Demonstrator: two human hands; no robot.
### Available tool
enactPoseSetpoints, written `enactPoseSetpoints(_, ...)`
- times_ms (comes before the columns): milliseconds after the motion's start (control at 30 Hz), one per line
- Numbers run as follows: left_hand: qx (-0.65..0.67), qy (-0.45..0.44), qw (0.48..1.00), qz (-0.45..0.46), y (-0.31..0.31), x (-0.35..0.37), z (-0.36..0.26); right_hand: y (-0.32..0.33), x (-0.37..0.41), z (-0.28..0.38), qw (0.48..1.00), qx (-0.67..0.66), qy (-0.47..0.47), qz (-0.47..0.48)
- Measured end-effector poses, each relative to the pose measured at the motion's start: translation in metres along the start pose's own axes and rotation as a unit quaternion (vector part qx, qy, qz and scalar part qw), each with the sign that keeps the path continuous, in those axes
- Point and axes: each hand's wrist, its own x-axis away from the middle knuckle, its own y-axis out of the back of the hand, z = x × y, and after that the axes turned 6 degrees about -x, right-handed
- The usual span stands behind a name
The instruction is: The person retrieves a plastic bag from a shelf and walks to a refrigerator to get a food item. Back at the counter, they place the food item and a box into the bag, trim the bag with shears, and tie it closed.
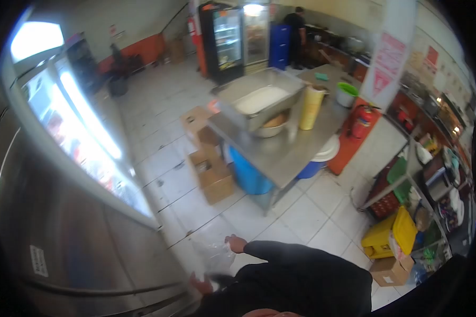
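My right hand, at the end of a black sleeve, is closed on the edge of a clear plastic bag. The bag hangs low in front of my body, over the white tiles. My left hand is at the lower side of the bag, close to the steel door on the left. Blur hides its fingers, so I cannot make out whether it grips the bag.
A steel table bears a deep steel tray with white contents and a yellow roll. Cardboard boxes stand beside it. A lit glass-door fridge is left; a yellow bin is right. A person stands far back.
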Motion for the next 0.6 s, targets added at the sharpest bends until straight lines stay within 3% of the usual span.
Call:
enactPoseSetpoints(33,0.068,-0.073,0.991,0.09,-0.02,0.004,-0.044,0.027,0.026,-0.029,0.996,-0.031,-0.02,-0.078)
enactPoseSetpoints(100,0.037,-0.257,0.954,0.148,-0.054,0.023,-0.148,0.072,0.079,-0.087,0.97,-0.085,-0.047,-0.221)
enactPoseSetpoints(167,-0.042,-0.445,0.867,0.222,-0.121,0.04,-0.203,0.106,0.129,-0.145,0.959,-0.077,0.039,-0.27)
enactPoseSetpoints(200,0.025,-0.497,0.843,0.206,-0.131,0.07,-0.252,0.113,0.153,-0.164,0.949,-0.009,0.066,-0.308)
enactPoseSetpoints(233,0.046,-0.522,0.811,0.26,-0.156,0.088,-0.275,0.126,0.177,-0.185,0.946,-0.003,0.131,-0.296)
enactPoseSetpoints(267,0.05,-0.57,0.749,0.335,-0.179,0.106,-0.305,0.123,0.19,-0.217,0.935,0.005,0.106,-0.338)
enactPoseSetpoints(300,0.032,-0.587,0.683,0.434,-0.204,0.125,-0.328,0.138,0.214,-0.218,0.94,-0.077,0.027,-0.331)
enactPoseSetpoints(333,-0.017,-0.544,0.683,0.487,-0.23,0.147,-0.342,0.132,0.214,-0.266,0.929,0.027,0.079,-0.361)
enactPoseSetpoints(367,0.041,-0.552,0.689,0.468,-0.258,0.166,-0.347,0.166,0.239,-0.214,0.89,-0.252,0.004,-0.381)
enactPoseSetpoints(433,0.003,-0.536,0.708,0.46,-0.284,0.193,-0.379,0.201,0.258,-0.221,0.896,-0.157,-0.02,-0.415)
enactPoseSetpoints(533,-0.003,-0.5,0.757,0.421,-0.337,0.207,-0.405,0.247,0.261,-0.262,0.918,-0.042,-0.095,-0.384)
enactPoseSetpoints(600,-0.014,-0.469,0.776,0.42,-0.354,0.197,-0.436,0.297,0.261,-0.271,0.927,0.026,-0.078,-0.366)
